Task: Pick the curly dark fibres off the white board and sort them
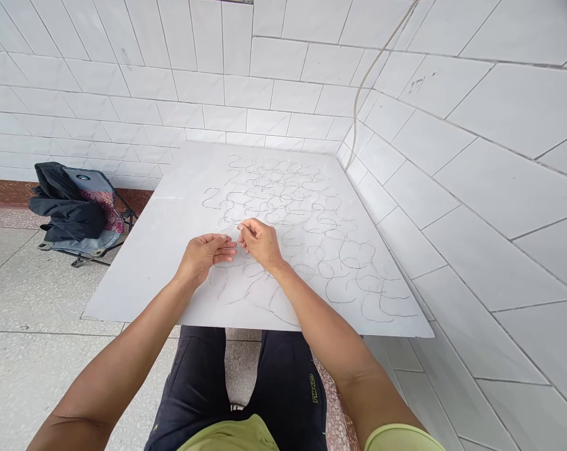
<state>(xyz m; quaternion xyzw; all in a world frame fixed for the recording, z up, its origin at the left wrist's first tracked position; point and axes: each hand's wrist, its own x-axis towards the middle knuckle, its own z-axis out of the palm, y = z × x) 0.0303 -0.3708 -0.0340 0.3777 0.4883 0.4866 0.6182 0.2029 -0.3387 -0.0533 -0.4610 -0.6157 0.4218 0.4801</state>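
A white board [137, 263] rests across my knees, and a long thin dark thread or wire [311, 219] lies on it in many loops. My left hand [207, 252] and my right hand [260, 241] meet near the middle of the board. Both have their fingers curled and the fingertips pinched together at the same spot, where the thread runs. What sits between the fingertips is too thin to make out.
A white tiled wall [475, 188] runs close along the board's right edge and behind it. A pale cable [363, 88] hangs down in the corner. On the floor at left stands a folding chair with dark clothing [71, 210].
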